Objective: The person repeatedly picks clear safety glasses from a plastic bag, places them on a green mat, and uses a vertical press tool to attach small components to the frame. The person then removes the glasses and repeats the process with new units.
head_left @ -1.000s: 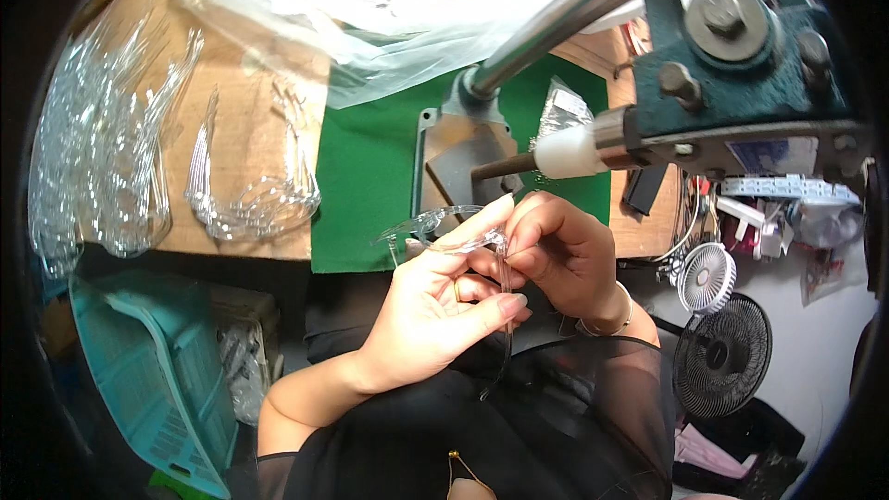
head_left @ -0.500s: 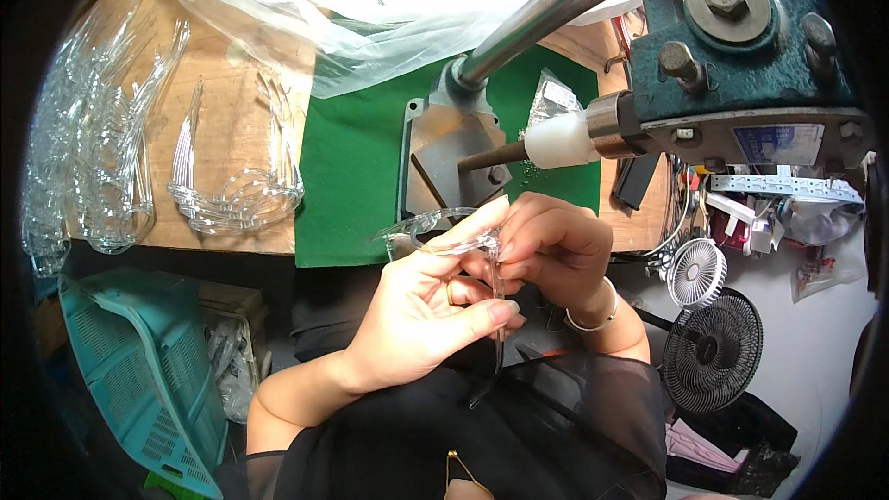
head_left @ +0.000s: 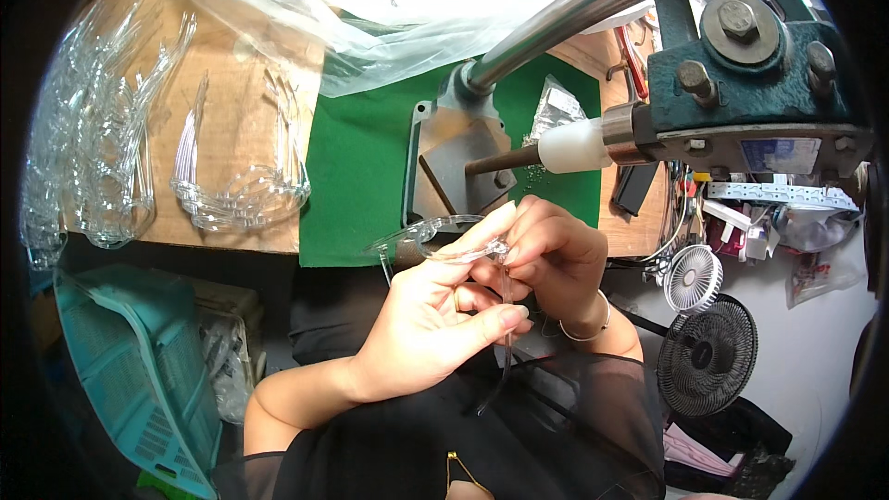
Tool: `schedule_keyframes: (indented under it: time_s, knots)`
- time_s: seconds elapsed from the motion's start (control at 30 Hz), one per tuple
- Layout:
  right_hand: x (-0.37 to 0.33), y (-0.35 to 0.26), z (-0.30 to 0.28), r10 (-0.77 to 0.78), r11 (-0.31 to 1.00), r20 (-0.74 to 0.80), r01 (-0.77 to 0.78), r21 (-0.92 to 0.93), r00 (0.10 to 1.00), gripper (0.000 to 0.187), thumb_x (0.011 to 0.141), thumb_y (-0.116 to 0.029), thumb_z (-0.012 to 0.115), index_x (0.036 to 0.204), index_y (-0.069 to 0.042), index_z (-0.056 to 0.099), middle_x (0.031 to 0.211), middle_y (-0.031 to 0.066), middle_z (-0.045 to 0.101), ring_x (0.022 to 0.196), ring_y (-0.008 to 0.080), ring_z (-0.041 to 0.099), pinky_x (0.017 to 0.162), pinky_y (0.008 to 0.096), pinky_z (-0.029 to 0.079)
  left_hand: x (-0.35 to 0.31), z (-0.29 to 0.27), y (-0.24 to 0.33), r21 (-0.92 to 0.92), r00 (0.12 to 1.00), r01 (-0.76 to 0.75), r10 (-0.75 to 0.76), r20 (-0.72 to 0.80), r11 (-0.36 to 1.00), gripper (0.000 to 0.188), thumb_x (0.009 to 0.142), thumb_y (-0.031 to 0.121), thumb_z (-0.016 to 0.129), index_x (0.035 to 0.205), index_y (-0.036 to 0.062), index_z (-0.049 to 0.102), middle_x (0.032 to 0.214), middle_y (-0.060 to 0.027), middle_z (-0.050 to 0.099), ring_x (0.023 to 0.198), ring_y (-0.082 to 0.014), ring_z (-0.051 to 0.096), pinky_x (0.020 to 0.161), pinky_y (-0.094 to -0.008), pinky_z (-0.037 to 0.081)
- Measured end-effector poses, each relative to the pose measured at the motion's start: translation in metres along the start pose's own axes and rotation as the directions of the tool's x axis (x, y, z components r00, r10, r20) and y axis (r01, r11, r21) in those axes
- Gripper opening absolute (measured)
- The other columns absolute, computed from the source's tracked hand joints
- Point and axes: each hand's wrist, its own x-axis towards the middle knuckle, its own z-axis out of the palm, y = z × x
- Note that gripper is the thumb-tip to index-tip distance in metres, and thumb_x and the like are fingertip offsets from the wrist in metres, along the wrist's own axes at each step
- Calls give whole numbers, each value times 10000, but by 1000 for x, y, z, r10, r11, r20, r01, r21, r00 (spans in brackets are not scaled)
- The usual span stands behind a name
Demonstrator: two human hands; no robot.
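Note:
A clear plastic eyeglass frame (head_left: 507, 359) is held up in front of my chest, one temple hanging down and the rims pointing left. My left hand (head_left: 412, 326) is closed around it, thumb and fingers on the temple and rim. At the corner where rim and temple meet, my right hand (head_left: 563, 257) pinches with thumb and forefinger; any small part between those fingertips is too small to make out. Just beyond the hands stands a hand press (head_left: 741, 97), its rod with a white collar (head_left: 569, 146) slanting over a metal base plate (head_left: 449, 153).
A green mat (head_left: 356, 176) lies under the press, with a small clear bag (head_left: 558, 106) and tiny scattered parts on it. Stacked clear frames (head_left: 241, 204) lie left on the wooden table. A teal basket (head_left: 130, 361) stands lower left; two fans (head_left: 708, 352) are at right.
The view has shifted slightly, and the hands with the eyeglass frame appear a little lower. Both hands keep the same hold at the corner.

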Motion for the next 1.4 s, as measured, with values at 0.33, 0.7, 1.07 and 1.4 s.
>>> schedule_keyframes:
  time_s: [0.33, 0.7, 1.07, 1.4]
  knots:
    - [-3, -2, 11, 32, 970, -135, 2, 244, 990, 122, 768, 12, 669, 873, 19, 607, 841, 84, 596, 727, 134, 545, 651, 234, 426, 2, 0, 1, -121, 999, 25, -21, 33, 992, 772, 764, -111, 604, 1410, 80, 227, 949, -123, 595, 786, -220, 649, 683, -303, 543]
    - [45, -161, -125, -879, 409, -162, 531, -743, 449, 488, 910, -398, 444, 1090, 48, 526, 980, 168, 506, 965, 267, 465, 934, 422, 358, 69, 41, 13, -106, 987, -155, 158, 22, 982, 728, 813, -20, 612, 1399, 156, 217, 954, -133, 628, 805, -197, 639, 722, -299, 534]
    - [7, -144, -70, -722, 691, -172, 690, -213, 670, 372, 673, -472, 731, 818, -187, 541, 767, -47, 451, 787, 134, 426, 933, 352, 260, 74, 41, 13, -101, 996, -93, 94, -4, 991, 603, 863, 72, 596, 1355, 125, 251, 971, -102, 647, 818, -174, 647, 713, -285, 540]
    - [19, -162, -72, -654, 756, -257, 605, -250, 711, 446, 794, -452, 600, 982, -66, 479, 924, 39, 439, 920, 212, 411, 980, 372, 219, 70, 42, 15, 52, 986, -167, 168, -18, 985, 675, 866, 3, 568, 1405, 127, 182, 945, -111, 647, 821, -129, 629, 727, -249, 521]
